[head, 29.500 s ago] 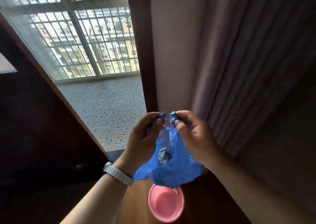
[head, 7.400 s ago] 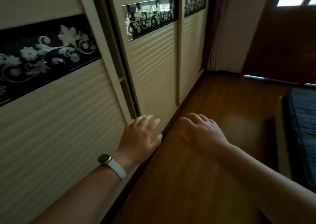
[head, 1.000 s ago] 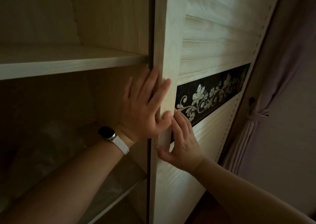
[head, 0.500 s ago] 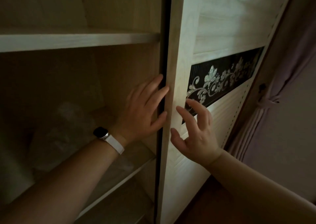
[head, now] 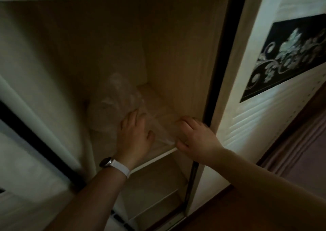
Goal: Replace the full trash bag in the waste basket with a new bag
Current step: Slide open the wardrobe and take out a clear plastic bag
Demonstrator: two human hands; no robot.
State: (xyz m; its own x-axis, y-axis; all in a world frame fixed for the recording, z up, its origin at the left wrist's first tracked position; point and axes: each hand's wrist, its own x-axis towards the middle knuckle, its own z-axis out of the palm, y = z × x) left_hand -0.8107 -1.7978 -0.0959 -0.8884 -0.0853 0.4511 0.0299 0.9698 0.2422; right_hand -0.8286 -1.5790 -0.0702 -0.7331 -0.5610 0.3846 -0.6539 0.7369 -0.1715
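A crumpled clear plastic bag [head: 114, 105] lies on a wooden shelf [head: 158, 153] inside the open wardrobe. My left hand [head: 135, 137], a white-strapped watch on its wrist, rests flat on the near part of the plastic with fingers spread. My right hand [head: 195, 135] is at the plastic's right end, fingers curled over it and thumb below its edge; blur hides whether it grips. The waste basket and the blue trash bag are out of view.
The sliding door [head: 275, 89] with a black floral band stands to the right, its dark edge beside my right hand. Lower shelves [head: 158, 200] show beneath. Another door panel [head: 35, 142] is at the left. Wooden floor [head: 238, 213] lies bottom right.
Both hands have left the sliding door's edge and reached down into the wardrobe onto the clear plastic on the shelf. The door stands further right and my view has tilted downward.
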